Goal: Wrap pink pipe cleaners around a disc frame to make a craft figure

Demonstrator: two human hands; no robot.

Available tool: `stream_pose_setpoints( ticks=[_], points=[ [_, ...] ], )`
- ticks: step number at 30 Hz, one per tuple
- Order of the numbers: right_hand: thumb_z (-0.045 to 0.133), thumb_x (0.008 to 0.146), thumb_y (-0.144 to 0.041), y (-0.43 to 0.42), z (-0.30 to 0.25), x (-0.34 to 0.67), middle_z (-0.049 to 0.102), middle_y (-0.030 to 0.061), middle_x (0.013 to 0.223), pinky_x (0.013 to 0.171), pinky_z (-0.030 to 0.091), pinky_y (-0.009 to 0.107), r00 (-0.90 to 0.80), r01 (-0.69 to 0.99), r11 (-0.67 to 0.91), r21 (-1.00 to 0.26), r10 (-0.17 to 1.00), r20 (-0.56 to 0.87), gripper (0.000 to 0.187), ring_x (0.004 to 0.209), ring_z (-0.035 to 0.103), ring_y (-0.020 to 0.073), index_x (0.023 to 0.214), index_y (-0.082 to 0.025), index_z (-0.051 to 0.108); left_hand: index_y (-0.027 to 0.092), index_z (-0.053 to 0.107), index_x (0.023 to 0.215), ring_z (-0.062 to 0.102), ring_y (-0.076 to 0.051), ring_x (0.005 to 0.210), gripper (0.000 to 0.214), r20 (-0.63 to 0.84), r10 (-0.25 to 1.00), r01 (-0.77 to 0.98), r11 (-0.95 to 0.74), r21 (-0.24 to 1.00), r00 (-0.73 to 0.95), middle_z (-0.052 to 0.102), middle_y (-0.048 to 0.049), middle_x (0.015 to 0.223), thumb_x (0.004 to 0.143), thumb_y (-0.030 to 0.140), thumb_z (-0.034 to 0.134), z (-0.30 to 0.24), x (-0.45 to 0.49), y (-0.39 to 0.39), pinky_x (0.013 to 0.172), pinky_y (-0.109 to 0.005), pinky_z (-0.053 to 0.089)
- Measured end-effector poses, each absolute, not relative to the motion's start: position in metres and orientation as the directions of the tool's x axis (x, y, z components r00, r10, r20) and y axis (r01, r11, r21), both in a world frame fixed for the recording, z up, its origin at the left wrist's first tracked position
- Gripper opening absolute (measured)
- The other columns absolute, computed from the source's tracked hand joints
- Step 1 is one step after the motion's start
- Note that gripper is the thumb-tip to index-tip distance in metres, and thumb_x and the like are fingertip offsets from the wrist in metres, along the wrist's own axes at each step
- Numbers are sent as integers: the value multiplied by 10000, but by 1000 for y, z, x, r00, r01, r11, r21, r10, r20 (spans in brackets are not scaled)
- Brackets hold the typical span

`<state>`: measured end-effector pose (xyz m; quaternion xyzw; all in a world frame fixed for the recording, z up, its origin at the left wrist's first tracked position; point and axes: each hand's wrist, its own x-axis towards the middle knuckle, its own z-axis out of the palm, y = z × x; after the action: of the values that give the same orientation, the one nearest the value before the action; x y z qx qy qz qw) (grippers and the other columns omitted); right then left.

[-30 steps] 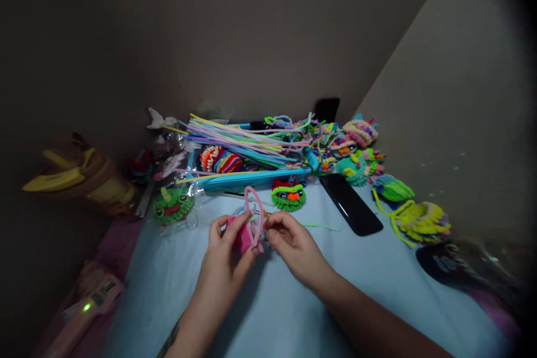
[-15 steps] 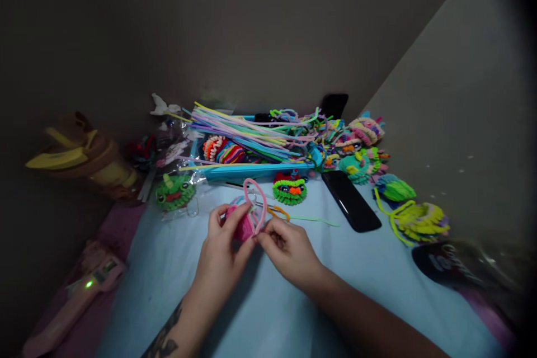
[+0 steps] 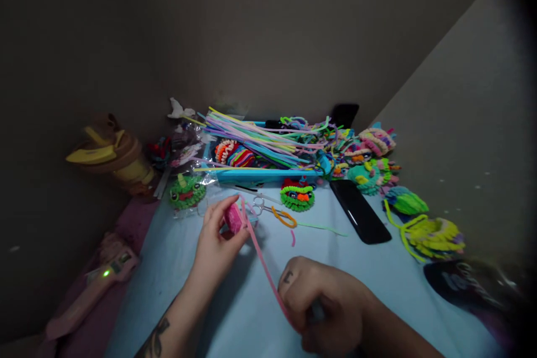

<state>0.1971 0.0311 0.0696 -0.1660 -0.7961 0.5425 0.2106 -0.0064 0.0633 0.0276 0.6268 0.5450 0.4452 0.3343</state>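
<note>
My left hand (image 3: 216,249) is closed around a small pink bundle of coiled pipe cleaner (image 3: 233,218), thumb and fingers pinching its sides. From the bundle a long pink pipe cleaner (image 3: 264,264) runs taut down to my right hand (image 3: 325,299), whose fist grips its far end low over the table. Just beyond the bundle lie silver scissors (image 3: 259,206), an orange loop of pipe cleaner (image 3: 277,214), a thin green strand (image 3: 321,227) and a short pink scrap (image 3: 292,238).
A blue tray (image 3: 268,177) heaped with pipe cleaners stands at the back. Fuzzy figures, one green (image 3: 297,196), surround it. A black phone (image 3: 361,212) lies to the right. At left are a brown cup (image 3: 126,165) and a pink glue gun (image 3: 94,288) with a lit green light.
My right hand has moved away from the bundle, down and to the right, drawing the looped pink pipe cleaner out straight. The camera view has shifted slightly. The scissors and pink scrap are now uncovered.
</note>
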Motion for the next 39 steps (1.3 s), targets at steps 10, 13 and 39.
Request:
stream_pose_setpoints(
  ticks=[10,13,39],
  points=[
    [153,828,-739,52,31,188,434,4,468,493,376,290,-57,-260,186,-947,976,208,740,467,430,142,587,-192,590,264,436,1332,485,-224,1155,595,109,940,381,-236,894,324,431,-103,1263,775,219,640,33,11,49,918,-370,485],
    [562,826,-496,50,29,184,546,5,633,531,397,256,66,15,237,-972,969,237,311,568,495,132,748,-203,633,257,407,1346,471,-224,1178,609,134,932,396,-270,877,338,440,-104,1268,783,214,633,32,13,48,964,-384,451],
    [722,732,-198,45,31,181,583,35,905,796,454,338,7,486,438,-756,863,505,180,883,560,187,902,-254,705,284,413,1299,449,-215,1189,549,192,912,393,-336,856,363,411,-84,1268,796,201,618,32,14,44,971,-386,452]
  ],
)
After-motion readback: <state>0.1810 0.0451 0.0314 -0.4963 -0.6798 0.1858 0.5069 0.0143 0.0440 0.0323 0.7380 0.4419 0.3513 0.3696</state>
